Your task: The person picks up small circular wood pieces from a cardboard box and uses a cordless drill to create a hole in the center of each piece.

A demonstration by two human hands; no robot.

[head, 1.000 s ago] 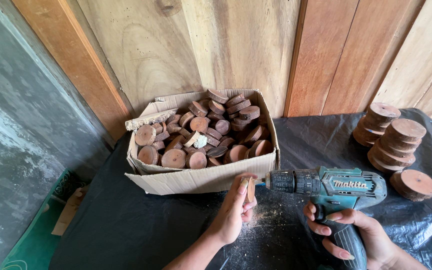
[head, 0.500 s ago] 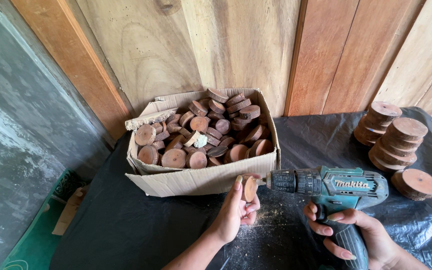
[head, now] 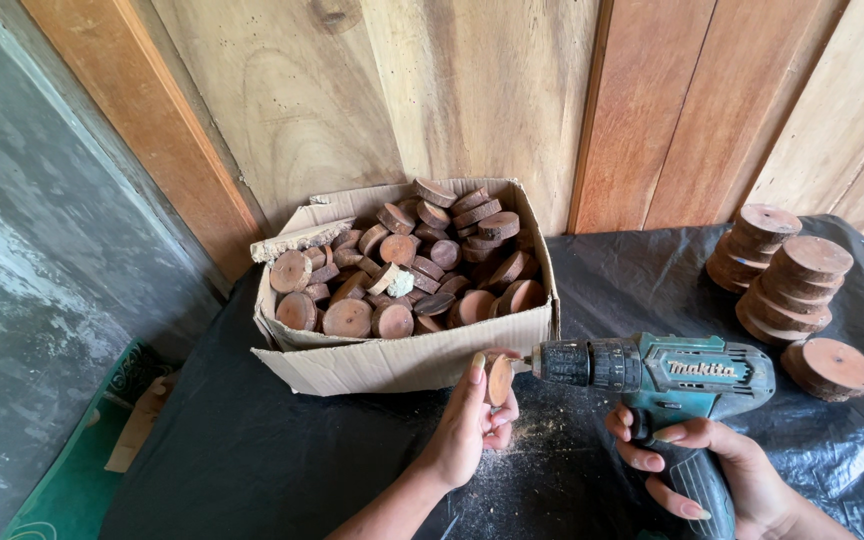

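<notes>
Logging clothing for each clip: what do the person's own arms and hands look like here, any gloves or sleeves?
Both are bare: no gloves and no sleeves in view. The left hand and right hand have longish nails. No rings, watch or bands show.

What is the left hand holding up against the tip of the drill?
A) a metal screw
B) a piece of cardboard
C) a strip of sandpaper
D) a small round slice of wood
D: the left hand pinches a small round wood slice on edge, with the tip of the teal cordless drill, gripped in the right hand, meeting its flat face.
</notes>
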